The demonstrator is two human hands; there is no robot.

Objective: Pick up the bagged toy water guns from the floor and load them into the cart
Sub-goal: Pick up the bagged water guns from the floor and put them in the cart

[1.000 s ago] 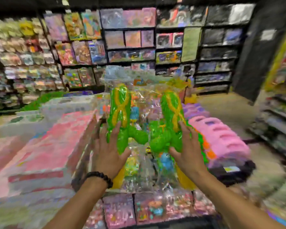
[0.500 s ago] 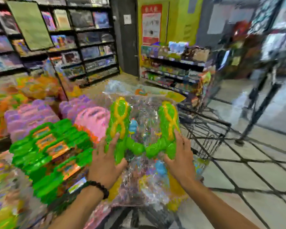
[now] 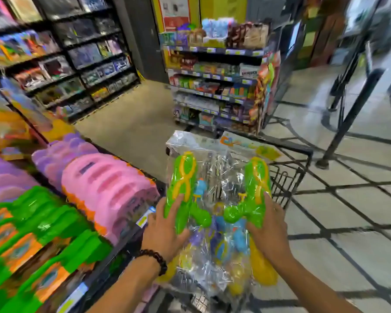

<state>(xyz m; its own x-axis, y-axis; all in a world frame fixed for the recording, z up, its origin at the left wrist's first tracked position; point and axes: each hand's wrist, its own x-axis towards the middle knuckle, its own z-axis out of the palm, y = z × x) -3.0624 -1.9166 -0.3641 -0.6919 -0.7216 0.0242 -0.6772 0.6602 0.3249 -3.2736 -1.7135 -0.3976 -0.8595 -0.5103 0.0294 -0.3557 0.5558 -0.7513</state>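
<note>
Bundle of clear crinkly plastic bags of green, blue and yellow toy water guns [image 3: 215,213], held above black wire cart [image 3: 287,175]: probably light, slippery, floppy; left hand [image 3: 165,229] and right hand [image 3: 269,231] clasp opposite sides, fingers [image 3: 178,199] curled on the rigid green bodies.

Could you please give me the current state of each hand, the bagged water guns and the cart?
Left hand: grips the left side of the bag bundle, bead bracelet on the wrist.
Right hand: grips the right side.
Bagged water guns: held upright between both hands, above the cart.
Cart: black wire basket, partly hidden behind the bags; contents cannot be told.
</note>
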